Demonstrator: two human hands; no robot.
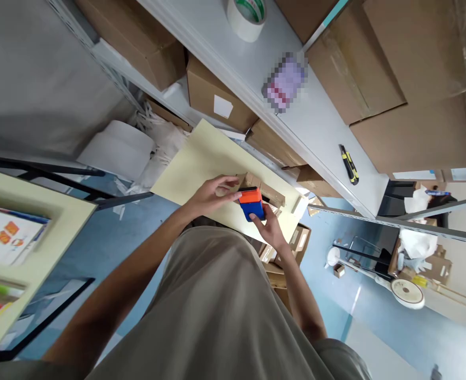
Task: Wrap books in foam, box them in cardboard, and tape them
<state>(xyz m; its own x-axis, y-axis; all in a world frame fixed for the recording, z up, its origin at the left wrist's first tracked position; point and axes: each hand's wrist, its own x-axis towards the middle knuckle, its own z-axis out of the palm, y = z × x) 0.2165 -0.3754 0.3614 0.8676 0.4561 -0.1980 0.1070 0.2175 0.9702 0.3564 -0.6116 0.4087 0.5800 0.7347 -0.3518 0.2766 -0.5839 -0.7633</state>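
The tape dispenser (252,204) is a small block with an orange top and blue lower body, at the centre of the frame. It sits against the near end of a small brown cardboard box (265,191). The box is long and narrow, lying on the pale yellow board and extending toward the right of the frame.
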